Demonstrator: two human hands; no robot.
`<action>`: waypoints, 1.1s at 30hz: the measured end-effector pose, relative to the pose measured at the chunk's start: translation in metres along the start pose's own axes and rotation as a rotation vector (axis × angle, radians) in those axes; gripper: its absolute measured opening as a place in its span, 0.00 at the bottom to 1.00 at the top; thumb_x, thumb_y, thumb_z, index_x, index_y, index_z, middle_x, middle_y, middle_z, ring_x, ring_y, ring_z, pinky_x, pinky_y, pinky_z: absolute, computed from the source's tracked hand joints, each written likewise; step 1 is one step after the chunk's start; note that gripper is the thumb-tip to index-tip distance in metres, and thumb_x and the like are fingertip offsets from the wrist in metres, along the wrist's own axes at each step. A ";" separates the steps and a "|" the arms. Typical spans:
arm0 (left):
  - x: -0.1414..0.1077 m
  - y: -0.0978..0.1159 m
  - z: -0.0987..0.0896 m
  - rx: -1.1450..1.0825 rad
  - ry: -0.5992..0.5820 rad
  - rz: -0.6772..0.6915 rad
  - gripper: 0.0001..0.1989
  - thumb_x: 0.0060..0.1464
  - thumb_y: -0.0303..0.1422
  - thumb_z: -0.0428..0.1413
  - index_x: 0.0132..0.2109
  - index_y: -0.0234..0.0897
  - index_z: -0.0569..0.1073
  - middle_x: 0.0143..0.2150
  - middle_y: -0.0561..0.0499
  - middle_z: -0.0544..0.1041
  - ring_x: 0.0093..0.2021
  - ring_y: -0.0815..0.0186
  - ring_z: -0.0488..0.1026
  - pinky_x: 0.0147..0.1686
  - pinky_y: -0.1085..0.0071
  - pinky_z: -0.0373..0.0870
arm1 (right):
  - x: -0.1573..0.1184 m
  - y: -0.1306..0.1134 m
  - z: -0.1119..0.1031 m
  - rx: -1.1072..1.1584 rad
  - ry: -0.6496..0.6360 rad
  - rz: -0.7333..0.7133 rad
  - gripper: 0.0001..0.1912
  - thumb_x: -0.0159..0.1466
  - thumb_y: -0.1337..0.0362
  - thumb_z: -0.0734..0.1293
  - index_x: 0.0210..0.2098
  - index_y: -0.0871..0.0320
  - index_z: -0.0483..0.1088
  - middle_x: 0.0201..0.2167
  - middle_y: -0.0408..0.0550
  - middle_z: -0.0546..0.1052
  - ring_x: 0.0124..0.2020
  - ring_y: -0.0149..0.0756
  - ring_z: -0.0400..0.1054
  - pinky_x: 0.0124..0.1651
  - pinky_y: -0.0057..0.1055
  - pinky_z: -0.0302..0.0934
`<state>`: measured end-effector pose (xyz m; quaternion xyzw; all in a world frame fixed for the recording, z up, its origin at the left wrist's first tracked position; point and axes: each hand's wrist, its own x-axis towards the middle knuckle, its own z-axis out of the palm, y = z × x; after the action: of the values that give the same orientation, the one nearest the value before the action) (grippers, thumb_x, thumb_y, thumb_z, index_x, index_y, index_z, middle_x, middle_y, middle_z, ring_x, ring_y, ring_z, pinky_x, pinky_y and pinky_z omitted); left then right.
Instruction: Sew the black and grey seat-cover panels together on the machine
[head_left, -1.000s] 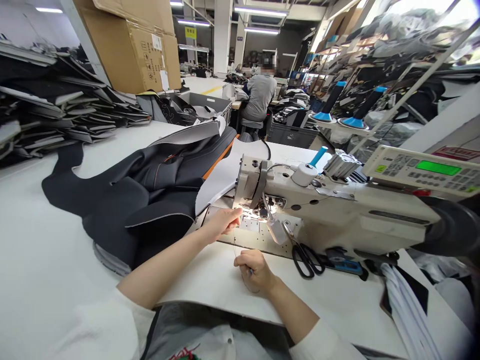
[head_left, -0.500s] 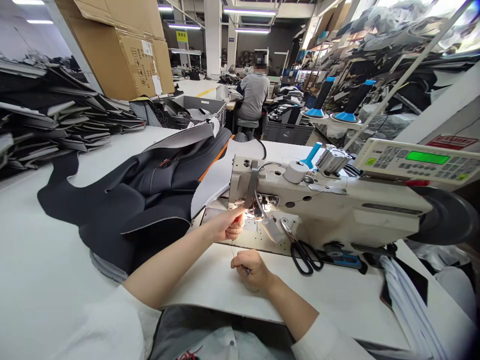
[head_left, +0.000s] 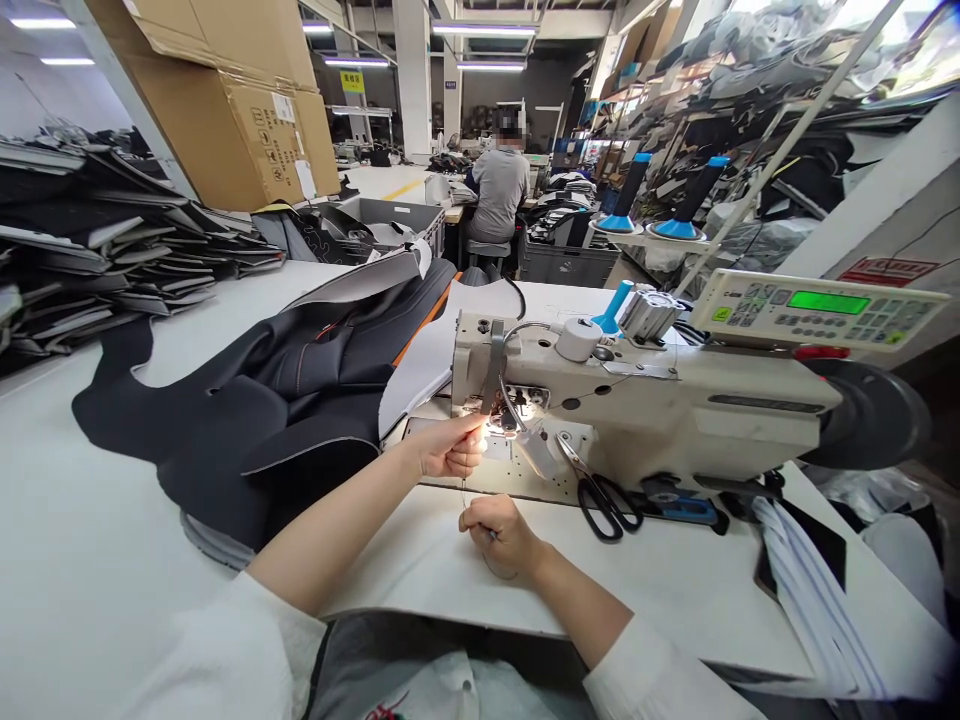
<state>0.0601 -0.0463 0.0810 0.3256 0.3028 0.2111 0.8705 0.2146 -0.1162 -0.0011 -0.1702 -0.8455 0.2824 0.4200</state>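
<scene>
My left hand [head_left: 452,447] is closed in a pinch beside the lit needle area of a sewing machine [head_left: 645,410]. A dark thread [head_left: 464,490] runs from its fingers down to my right hand [head_left: 499,532], which is closed on the thread below, over the white tabletop. A loose end of thread curls out under the right hand. Something small and bluish shows in the right palm, too little of it to name. Black-handled scissors [head_left: 600,495] lie against the machine bed, right of both hands. The needle itself is hidden behind the left fingers and glare.
Dark padded fabric pieces [head_left: 255,410] with orange trim lie left of the machine. A control panel [head_left: 821,305] and two thread cones [head_left: 628,195] stand right. Striped cloth [head_left: 810,600] lies over a dark flat object. Further off are a cardboard box [head_left: 262,140] and a seated person [head_left: 501,185].
The view has shifted slightly, so the machine sits a little further left in the picture. Both hands keep nearly the same pose, with the thread still between them.
</scene>
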 end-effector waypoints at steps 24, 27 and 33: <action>-0.004 -0.005 0.007 -0.028 0.193 0.153 0.26 0.52 0.49 0.53 0.19 0.36 0.52 0.12 0.62 0.45 0.13 0.78 0.40 0.15 0.79 0.34 | -0.002 0.000 0.000 -0.021 0.006 -0.004 0.13 0.61 0.70 0.53 0.25 0.57 0.64 0.18 0.43 0.69 0.19 0.27 0.60 0.23 0.24 0.57; -0.003 0.000 0.012 0.002 0.206 0.104 0.27 0.53 0.48 0.53 0.18 0.37 0.50 0.12 0.61 0.45 0.13 0.78 0.40 0.15 0.78 0.34 | -0.002 0.002 0.002 -0.028 0.011 0.009 0.13 0.63 0.69 0.53 0.25 0.57 0.64 0.19 0.43 0.69 0.20 0.27 0.62 0.24 0.23 0.58; -0.003 -0.003 0.020 0.251 0.364 0.202 0.26 0.55 0.49 0.48 0.18 0.38 0.50 0.12 0.61 0.45 0.14 0.77 0.40 0.16 0.76 0.37 | -0.001 0.002 0.000 -0.050 -0.007 -0.002 0.12 0.61 0.70 0.53 0.26 0.57 0.64 0.19 0.44 0.70 0.20 0.28 0.62 0.24 0.24 0.58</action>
<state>0.0721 -0.0587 0.0923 0.4166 0.4445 0.3132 0.7286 0.2153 -0.1158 -0.0031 -0.1789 -0.8538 0.2614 0.4131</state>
